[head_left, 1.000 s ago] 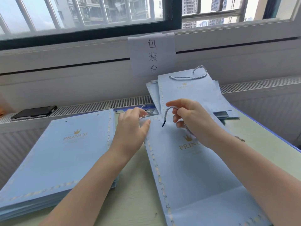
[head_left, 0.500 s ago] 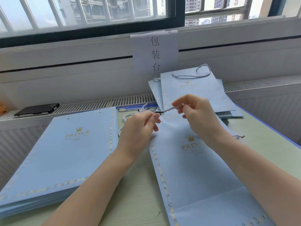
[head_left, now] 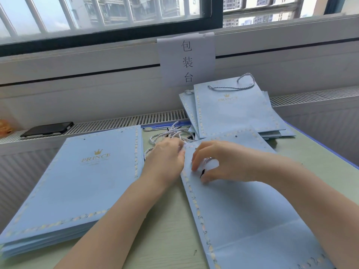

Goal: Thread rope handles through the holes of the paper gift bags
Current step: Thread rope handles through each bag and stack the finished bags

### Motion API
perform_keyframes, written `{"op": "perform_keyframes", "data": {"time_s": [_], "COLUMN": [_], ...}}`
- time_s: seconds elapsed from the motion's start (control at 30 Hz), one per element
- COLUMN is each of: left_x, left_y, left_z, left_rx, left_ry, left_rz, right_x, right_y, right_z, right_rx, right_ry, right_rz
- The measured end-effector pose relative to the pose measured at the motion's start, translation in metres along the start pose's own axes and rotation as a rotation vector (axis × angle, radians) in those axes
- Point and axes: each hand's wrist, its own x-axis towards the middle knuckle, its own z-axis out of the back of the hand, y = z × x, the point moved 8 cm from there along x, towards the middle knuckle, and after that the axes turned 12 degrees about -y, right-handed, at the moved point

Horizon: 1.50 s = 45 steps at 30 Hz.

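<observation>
- Where a barred window [head_left: 97, 14] looks onto apartment blocks, a pale green table [head_left: 165, 226] abuts a white sill and a radiator grille [head_left: 126, 119].
- A stack [head_left: 73, 181] of flat blue bags, printed "PRINCE" under a gold crown, lies at left; a phone [head_left: 47, 129] rests on the grille behind.
- The bag [head_left: 242, 210] being worked lies flat at centre-right, one hole visible near its far edge.
- Finished bags [head_left: 233, 111] with handles lean at the back.
- A paper sign [head_left: 186, 59] reads "包装台".
- Loose ropes [head_left: 171, 133] lie tangled beyond the hands.
- The right hand [head_left: 219, 162] pinches a rope [head_left: 206, 161], black-tipped, over the bag.
- The left hand [head_left: 167, 158] presses the bag's edge, fingers curled; what they hold cannot be told.
</observation>
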Motion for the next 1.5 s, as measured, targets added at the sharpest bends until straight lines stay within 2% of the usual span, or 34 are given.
{"op": "perform_keyframes", "data": {"time_s": [0.1,0.23,0.33,0.47,0.77,0.97,1.2,1.33,1.5], "left_x": [-0.001,0.0,0.003,0.002,0.001,-0.002,-0.008,-0.009,-0.011], "left_y": [0.001,-0.002,-0.002,-0.008,-0.019,-0.025,-0.037,-0.04,-0.046], "left_z": [-0.003,0.002,0.011,0.022,0.035,0.044,0.056,0.058,0.062], "left_rx": [0.023,-0.02,-0.178,-0.33,-0.47,-0.456,-0.268,-0.267,-0.3], "left_ry": [0.016,-0.031,-0.112,-0.179,-0.247,-0.3,-0.492,-0.5,-0.511], "left_rz": [0.014,0.037,0.103,0.119,0.036,-0.011,-0.198,-0.238,-0.297], "right_x": [0.0,-0.001,-0.001,0.002,0.0,-0.003,-0.004,-0.005,-0.002], "right_y": [0.0,0.0,0.0,0.002,0.008,0.014,0.025,0.025,0.015], "right_z": [0.005,0.022,0.035,0.04,0.046,0.052,0.05,0.044,0.043], "right_rx": [-0.121,-0.216,-0.177,-0.153,-0.125,-0.162,-0.228,-0.149,-0.021], "right_ry": [-0.024,-0.178,-0.314,-0.488,-0.62,-0.662,-0.661,-0.604,-0.613], "right_rz": [0.01,-0.044,-0.063,0.039,0.095,0.104,0.174,0.136,0.013]}}
